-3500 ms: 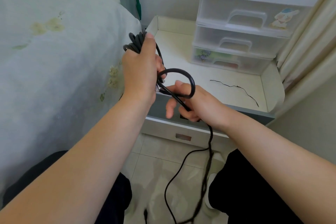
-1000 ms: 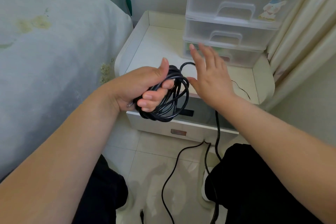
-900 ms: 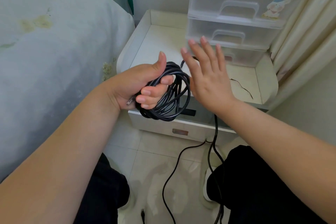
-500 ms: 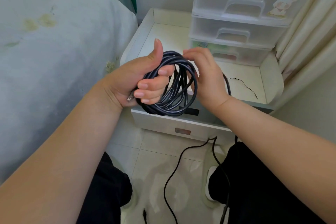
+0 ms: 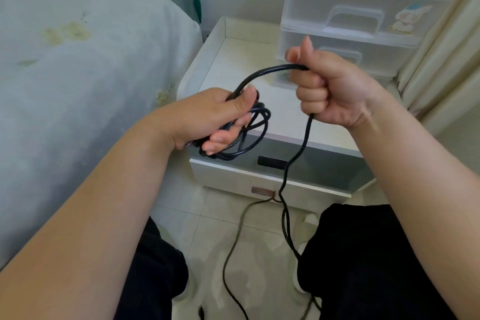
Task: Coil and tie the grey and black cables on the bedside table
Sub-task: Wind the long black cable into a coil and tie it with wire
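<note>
Now the left hand [image 5: 207,117] grips the coiled black cable [image 5: 249,135], and a loose strand arcs up into the clenched right hand [image 5: 330,88], hands apart

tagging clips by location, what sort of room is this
Most likely a bedroom: a bed with floral bedding on the left, a white bedside table beside it carrying stacked plastic drawers, and a cream curtain on the right.

I see the drawer unit [image 5: 350,21] standing at the back right of the tabletop [image 5: 233,65], the bed [image 5: 78,73] to its left. My hands [image 5: 218,117] hold the cable [image 5: 259,76] in front of it, above the floor [image 5: 228,228].
</note>
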A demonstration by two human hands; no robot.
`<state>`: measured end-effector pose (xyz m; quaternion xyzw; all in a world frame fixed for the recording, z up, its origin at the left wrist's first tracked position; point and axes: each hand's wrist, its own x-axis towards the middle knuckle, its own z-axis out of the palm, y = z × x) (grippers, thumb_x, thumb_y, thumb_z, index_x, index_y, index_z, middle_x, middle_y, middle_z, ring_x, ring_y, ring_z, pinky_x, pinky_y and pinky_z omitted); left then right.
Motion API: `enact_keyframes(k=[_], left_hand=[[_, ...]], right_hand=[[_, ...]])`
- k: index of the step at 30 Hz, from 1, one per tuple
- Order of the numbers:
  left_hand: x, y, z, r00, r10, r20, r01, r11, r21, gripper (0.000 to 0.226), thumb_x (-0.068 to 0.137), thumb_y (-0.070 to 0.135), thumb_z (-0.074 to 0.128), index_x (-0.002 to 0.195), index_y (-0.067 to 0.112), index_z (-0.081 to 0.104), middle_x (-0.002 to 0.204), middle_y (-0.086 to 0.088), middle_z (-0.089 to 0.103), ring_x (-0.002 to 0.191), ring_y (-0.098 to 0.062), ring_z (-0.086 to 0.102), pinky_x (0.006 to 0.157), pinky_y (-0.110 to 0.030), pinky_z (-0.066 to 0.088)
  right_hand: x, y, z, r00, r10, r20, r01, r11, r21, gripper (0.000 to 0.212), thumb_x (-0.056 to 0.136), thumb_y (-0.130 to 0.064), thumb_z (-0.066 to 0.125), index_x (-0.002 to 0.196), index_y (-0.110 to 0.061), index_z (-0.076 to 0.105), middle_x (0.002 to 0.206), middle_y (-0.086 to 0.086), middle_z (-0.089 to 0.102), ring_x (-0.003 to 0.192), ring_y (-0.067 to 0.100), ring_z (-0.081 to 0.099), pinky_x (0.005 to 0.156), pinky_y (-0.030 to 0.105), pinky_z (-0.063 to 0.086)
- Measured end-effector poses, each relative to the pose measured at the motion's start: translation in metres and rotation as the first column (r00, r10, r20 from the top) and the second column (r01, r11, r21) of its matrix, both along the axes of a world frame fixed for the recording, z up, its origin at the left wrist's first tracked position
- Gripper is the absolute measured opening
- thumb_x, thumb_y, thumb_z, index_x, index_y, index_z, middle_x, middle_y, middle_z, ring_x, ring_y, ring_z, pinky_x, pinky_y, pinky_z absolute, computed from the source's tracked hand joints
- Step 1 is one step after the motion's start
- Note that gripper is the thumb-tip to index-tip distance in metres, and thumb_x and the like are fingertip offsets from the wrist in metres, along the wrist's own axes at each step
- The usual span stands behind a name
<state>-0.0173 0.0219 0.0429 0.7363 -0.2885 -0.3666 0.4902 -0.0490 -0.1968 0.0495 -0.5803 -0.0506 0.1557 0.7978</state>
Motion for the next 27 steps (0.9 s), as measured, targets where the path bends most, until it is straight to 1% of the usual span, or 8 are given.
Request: enact_keyframes(k=[5, 8, 12, 16, 20, 22, 24, 27], left_hand=[[0.0, 0.002, 0.001, 1.0, -0.007, 0.013, 0.007, 1.0, 0.007, 0.058, 0.073, 0.069, 0.035, 0.071, 0.011, 0.037, 0.038, 0.001, 0.032, 0.03, -0.013, 0.028, 0.039, -0.02, 0.033], [-0.003, -0.001, -0.001, 0.998, -0.055, -0.001, 0.055, 0.997, -0.058, 0.06, 0.07, 0.069, 0.04, 0.071, 0.009, 0.038, 0.038, 0.001, 0.032, 0.028, -0.012, 0.029, 0.039, -0.019, 0.032], [-0.001, 0.001, 0.0, 0.991, -0.135, 0.021, 0.136, 0.987, -0.082, 0.077, 0.067, 0.078, 0.048, 0.059, 0.003, 0.034, 0.039, -0.003, 0.031, 0.027, -0.011, 0.031, 0.04, -0.019, 0.034], [-0.003, 0.0, 0.003, 0.994, -0.061, -0.09, 0.048, 0.989, -0.142, 0.062, 0.071, 0.072, 0.034, 0.066, 0.01, 0.039, 0.037, 0.003, 0.03, 0.027, -0.01, 0.027, 0.037, -0.019, 0.031], [-0.006, -0.009, 0.001, 0.947, 0.045, -0.318, -0.133, 0.957, -0.26, 0.058, 0.075, 0.072, 0.024, 0.063, 0.017, 0.041, 0.034, 0.007, 0.027, 0.024, -0.007, 0.025, 0.034, -0.018, 0.029], [-0.002, -0.01, 0.003, 0.882, 0.096, -0.462, -0.28, 0.894, -0.349, 0.06, 0.083, 0.072, 0.019, 0.064, 0.018, 0.04, 0.032, 0.009, 0.027, 0.023, -0.004, 0.027, 0.031, -0.017, 0.029], [0.005, -0.007, 0.006, 0.781, 0.14, -0.608, -0.473, 0.768, -0.431, 0.059, 0.088, 0.07, 0.019, 0.065, 0.02, 0.039, 0.031, 0.008, 0.028, 0.022, -0.002, 0.029, 0.029, -0.016, 0.028], [0.016, -0.004, 0.006, 0.601, 0.197, -0.775, -0.733, 0.522, -0.436, 0.058, 0.088, 0.071, 0.029, 0.062, 0.021, 0.041, 0.034, 0.008, 0.03, 0.025, -0.004, 0.03, 0.031, -0.014, 0.027]], right_hand=[[0.005, 0.0, -0.005, 0.984, -0.166, 0.065, 0.175, 0.968, -0.178, 0.015, 0.089, -0.029, 0.053, 0.078, -0.018, 0.052, 0.045, -0.009, 0.031, 0.037, 0.004, 0.019, 0.037, 0.014, 0.013], [0.009, 0.012, -0.025, 0.914, -0.334, 0.23, 0.405, 0.761, -0.506, 0.035, 0.093, -0.038, 0.054, 0.065, -0.017, 0.047, 0.05, -0.003, 0.039, 0.044, 0.011, 0.028, 0.043, 0.023, 0.025], [0.012, 0.034, -0.041, 0.862, -0.427, 0.272, 0.506, 0.732, -0.457, 0.049, 0.095, -0.048, 0.045, 0.057, -0.02, 0.03, 0.046, -0.005, 0.035, 0.042, 0.013, 0.024, 0.042, 0.023, 0.022], [0.011, 0.047, -0.055, 0.892, -0.416, 0.176, 0.45, 0.784, -0.427, 0.058, 0.092, -0.06, 0.038, 0.059, -0.012, 0.038, 0.049, 0.005, 0.038, 0.041, 0.014, 0.032, 0.041, 0.02, 0.029], [0.011, 0.062, -0.073, 0.891, -0.453, 0.032, 0.423, 0.802, -0.422, 0.103, 0.067, -0.089, 0.033, 0.095, 0.006, 0.06, 0.088, 0.026, 0.061, 0.08, 0.036, 0.06, 0.081, 0.061, 0.047], [0.009, 0.066, -0.08, 0.878, -0.479, 0.005, 0.44, 0.801, -0.405, 0.087, 0.08, -0.079, 0.024, 0.082, 0.0, 0.06, 0.08, 0.025, 0.061, 0.072, 0.036, 0.059, 0.074, 0.054, 0.052], [0.004, 0.072, -0.088, 0.868, -0.495, 0.047, 0.475, 0.795, -0.377, 0.058, 0.096, -0.058, 0.02, 0.072, -0.015, 0.049, 0.058, 0.008, 0.047, 0.049, 0.019, 0.044, 0.048, 0.026, 0.041], [-0.006, 0.087, -0.103, 0.844, -0.519, 0.133, 0.519, 0.731, -0.443, 0.027, 0.102, -0.035, 0.03, 0.084, -0.019, 0.044, 0.061, -0.002, 0.04, 0.044, 0.007, 0.033, 0.043, 0.021, 0.029]])
